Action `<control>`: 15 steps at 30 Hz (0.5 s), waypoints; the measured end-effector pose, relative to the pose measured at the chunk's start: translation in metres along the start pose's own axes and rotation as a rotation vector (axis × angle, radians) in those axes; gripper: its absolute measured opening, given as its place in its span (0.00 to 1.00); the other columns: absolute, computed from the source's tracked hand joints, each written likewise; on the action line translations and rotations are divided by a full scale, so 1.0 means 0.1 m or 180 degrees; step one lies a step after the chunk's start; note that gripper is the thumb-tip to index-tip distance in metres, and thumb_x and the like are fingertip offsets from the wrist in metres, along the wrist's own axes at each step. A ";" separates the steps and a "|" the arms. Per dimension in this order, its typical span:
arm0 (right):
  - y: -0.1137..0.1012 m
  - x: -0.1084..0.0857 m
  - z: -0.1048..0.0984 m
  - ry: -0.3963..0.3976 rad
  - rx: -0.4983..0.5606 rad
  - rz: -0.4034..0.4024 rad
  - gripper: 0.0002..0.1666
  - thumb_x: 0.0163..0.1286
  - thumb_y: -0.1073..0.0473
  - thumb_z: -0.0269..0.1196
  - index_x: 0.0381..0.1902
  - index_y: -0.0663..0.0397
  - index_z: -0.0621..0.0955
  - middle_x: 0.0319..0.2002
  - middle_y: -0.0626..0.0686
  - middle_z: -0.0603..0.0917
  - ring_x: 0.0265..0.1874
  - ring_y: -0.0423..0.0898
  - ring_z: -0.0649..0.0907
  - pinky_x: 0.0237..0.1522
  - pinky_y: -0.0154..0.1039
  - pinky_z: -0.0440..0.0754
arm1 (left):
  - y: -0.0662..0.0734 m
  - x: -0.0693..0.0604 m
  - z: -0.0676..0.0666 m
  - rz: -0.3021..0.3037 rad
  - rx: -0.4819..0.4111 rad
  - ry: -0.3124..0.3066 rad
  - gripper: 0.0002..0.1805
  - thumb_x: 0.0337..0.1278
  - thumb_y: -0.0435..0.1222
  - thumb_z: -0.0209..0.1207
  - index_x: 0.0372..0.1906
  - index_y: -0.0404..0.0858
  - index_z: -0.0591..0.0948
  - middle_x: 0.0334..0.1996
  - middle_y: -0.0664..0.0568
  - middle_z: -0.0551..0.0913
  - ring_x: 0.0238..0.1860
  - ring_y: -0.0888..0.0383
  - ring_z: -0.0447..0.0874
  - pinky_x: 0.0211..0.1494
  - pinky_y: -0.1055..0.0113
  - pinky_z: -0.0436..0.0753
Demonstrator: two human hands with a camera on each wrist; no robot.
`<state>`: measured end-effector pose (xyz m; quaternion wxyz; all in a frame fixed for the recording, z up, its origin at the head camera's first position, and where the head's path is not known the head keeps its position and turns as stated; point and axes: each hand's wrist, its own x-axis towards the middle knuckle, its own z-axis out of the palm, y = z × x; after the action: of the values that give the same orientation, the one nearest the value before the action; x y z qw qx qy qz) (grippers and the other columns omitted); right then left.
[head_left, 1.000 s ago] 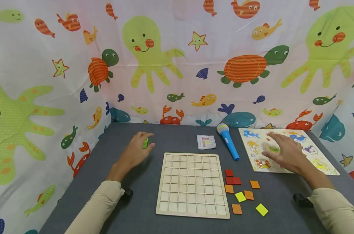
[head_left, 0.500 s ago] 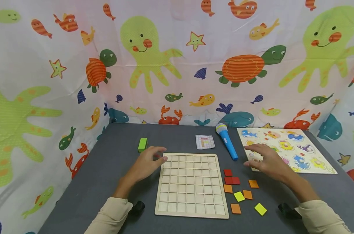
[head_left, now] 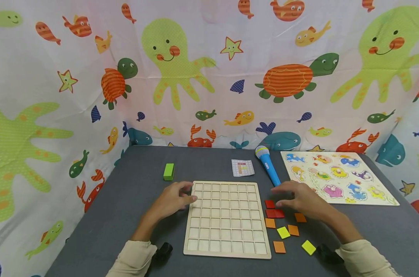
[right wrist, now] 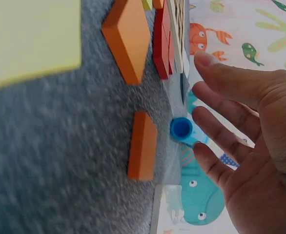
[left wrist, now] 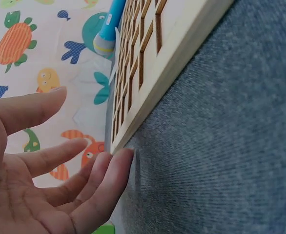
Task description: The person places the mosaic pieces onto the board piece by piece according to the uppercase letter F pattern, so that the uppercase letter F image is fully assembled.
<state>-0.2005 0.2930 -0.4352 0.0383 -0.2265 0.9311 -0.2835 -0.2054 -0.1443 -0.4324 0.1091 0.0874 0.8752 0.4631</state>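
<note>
A pale wooden grid board point(head_left: 226, 255) lies flat on the dark grey table in the middle of the head view. At its upper left edge is my left hand point(head_left: 171, 202), fingers relaxed and holding nothing; in the left wrist view the fingertips come close to the board's corner, and I cannot tell if they touch. My right hand point(head_left: 303, 198) hovers over the red tiles point(head_left: 274, 213) right of the board, thumb and fingers apart with nothing between them. Orange tiles point(head_left: 279, 247) and yellow tiles point(head_left: 308, 247) lie loose nearby. Part of the blue toy microphone point(head_left: 269, 165) is hidden behind the right hand.
Behind the left hand stands a green block point(head_left: 168, 172). A small printed grid card point(head_left: 242, 168) lies beyond the board. An animal puzzle board point(head_left: 386, 194) sits at the back right. A sea-animal curtain point(head_left: 209, 77) rises behind the table.
My left hand has let go of the green block, leaving it on the table, and come down to the grid board's edge. My right hand has moved left from the puzzle board towards the red tiles.
</note>
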 end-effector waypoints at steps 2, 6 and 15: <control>0.00 0.02 0.02 -0.0058 0.0013 -0.0001 0.22 0.70 0.52 0.74 0.59 0.50 0.88 0.56 0.51 0.87 0.56 0.53 0.83 0.57 0.56 0.86 | -0.01 -0.01 0.00 -0.0074 -0.0135 -0.0065 0.33 0.66 0.39 0.71 0.72 0.31 0.76 0.62 0.39 0.79 0.52 0.50 0.86 0.46 0.56 0.94; 0.00 0.04 0.06 -0.0141 0.0005 -0.0043 0.19 0.71 0.56 0.73 0.58 0.49 0.89 0.53 0.47 0.89 0.53 0.50 0.83 0.56 0.49 0.86 | -0.03 -0.01 0.02 -0.0199 -0.0234 -0.0135 0.36 0.64 0.38 0.73 0.73 0.30 0.74 0.57 0.39 0.79 0.44 0.52 0.88 0.42 0.56 0.94; -0.01 0.09 0.12 -0.0189 -0.0102 -0.0221 0.15 0.71 0.59 0.72 0.55 0.47 0.90 0.50 0.45 0.89 0.49 0.46 0.83 0.52 0.45 0.86 | -0.04 -0.01 0.03 -0.0327 -0.0257 -0.0187 0.37 0.61 0.36 0.74 0.73 0.29 0.74 0.55 0.40 0.79 0.41 0.52 0.89 0.36 0.57 0.94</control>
<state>-0.2062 0.2823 -0.4441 0.0525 -0.2675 0.9255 -0.2629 -0.2038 -0.1441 -0.4378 0.1618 0.0515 0.8555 0.4891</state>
